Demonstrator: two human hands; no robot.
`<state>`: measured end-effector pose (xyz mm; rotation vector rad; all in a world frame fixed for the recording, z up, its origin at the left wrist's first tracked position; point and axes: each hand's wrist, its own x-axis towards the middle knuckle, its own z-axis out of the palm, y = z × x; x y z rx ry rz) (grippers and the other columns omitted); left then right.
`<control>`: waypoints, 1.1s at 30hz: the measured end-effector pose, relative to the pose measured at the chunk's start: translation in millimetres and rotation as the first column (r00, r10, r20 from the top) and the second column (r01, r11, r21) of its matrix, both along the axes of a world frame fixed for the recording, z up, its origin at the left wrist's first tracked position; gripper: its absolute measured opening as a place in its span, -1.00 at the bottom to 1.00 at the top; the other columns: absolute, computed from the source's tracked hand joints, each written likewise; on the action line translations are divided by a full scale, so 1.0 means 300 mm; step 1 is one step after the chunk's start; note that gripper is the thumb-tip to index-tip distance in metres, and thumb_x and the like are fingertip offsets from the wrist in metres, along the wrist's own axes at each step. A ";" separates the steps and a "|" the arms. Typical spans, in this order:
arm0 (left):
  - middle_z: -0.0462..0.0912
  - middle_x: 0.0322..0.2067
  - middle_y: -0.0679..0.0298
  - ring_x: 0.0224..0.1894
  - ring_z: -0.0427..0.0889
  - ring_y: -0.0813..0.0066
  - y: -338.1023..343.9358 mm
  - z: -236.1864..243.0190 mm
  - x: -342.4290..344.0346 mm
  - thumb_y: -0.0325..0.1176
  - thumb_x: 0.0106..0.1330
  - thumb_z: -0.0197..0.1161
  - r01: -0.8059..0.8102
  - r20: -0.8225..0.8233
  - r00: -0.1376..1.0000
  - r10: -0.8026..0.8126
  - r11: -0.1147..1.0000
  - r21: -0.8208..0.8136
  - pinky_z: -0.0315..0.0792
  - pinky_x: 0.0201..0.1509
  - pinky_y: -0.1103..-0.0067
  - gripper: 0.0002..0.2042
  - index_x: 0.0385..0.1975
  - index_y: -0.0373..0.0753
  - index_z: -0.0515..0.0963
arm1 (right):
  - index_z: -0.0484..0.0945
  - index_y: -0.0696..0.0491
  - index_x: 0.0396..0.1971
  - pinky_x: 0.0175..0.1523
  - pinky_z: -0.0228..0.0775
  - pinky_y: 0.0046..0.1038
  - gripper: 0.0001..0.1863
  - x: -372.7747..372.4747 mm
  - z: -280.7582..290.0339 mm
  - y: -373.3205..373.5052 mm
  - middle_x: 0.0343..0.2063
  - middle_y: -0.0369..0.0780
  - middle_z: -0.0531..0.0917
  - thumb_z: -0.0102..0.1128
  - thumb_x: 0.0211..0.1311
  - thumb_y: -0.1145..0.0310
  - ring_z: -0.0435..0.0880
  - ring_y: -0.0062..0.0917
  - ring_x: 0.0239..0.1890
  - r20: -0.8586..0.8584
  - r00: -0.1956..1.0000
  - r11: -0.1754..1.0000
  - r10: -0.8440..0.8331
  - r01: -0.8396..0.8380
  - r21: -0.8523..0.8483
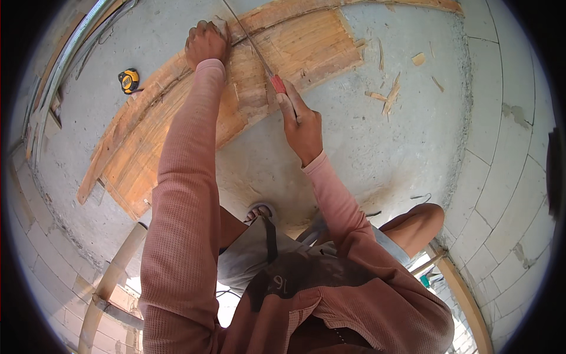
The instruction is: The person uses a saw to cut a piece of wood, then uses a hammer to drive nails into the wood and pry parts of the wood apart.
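A long hand saw (253, 48) with a red handle is gripped in my right hand (302, 123). Its thin blade shows edge-on and runs up and left across the wood, out of the picture at the top. My left hand (207, 44) is closed on the curved wooden strip (167, 74), left of the blade, with its fingers curled; the fingertips are partly hidden. The strip lies along the far edge of a pale wooden panel (300, 50) on the concrete floor. Further left, a yellow and black tape measure (128, 81) rests on the floor.
Splintered wood scraps (391, 94) lie on the concrete floor (389, 153) to the right. Metal profiles (65, 59) line the left side. Block walls (501, 118) rise on both sides. Wooden bars (115, 271) stand at the lower left, and my sandalled foot (259, 212) is below the panel.
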<state>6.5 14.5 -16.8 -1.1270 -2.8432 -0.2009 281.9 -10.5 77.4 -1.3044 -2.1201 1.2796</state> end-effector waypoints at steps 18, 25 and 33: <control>0.67 -0.06 0.26 0.08 0.61 0.22 0.005 0.003 0.030 0.12 0.39 0.14 -0.054 0.043 0.998 0.054 0.999 0.002 0.51 0.18 0.31 -0.55 -0.20 -0.17 0.71 | 0.57 0.17 0.19 -0.28 0.56 -0.40 -0.62 0.408 0.240 -0.264 -0.29 0.09 0.74 0.18 0.47 0.34 0.81 -0.25 -0.38 0.121 0.991 0.995 -0.049 0.059 -0.080; 0.65 -0.04 0.28 0.09 0.59 0.24 0.005 -0.046 0.073 0.13 0.37 0.16 -0.005 -0.068 0.998 0.010 0.998 0.064 0.50 0.19 0.34 -0.55 -0.22 -0.16 0.70 | 0.56 0.16 0.19 -0.35 0.52 -0.34 -0.60 0.075 0.072 -0.015 -0.35 0.09 0.71 0.15 0.50 0.27 0.74 -0.12 -0.44 0.037 0.999 1.000 -0.008 0.008 -0.003; 0.65 -0.08 0.27 0.08 0.59 0.22 0.026 0.018 0.007 0.12 0.39 0.15 -0.131 0.158 0.979 0.126 0.991 0.022 0.49 0.20 0.34 -0.56 -0.20 -0.15 0.69 | 0.52 0.14 0.23 -0.24 0.59 -0.32 -0.60 0.338 0.076 -0.237 -0.26 0.09 0.74 0.13 0.50 0.32 0.79 -0.11 -0.29 -0.039 0.999 0.995 -0.022 0.025 0.095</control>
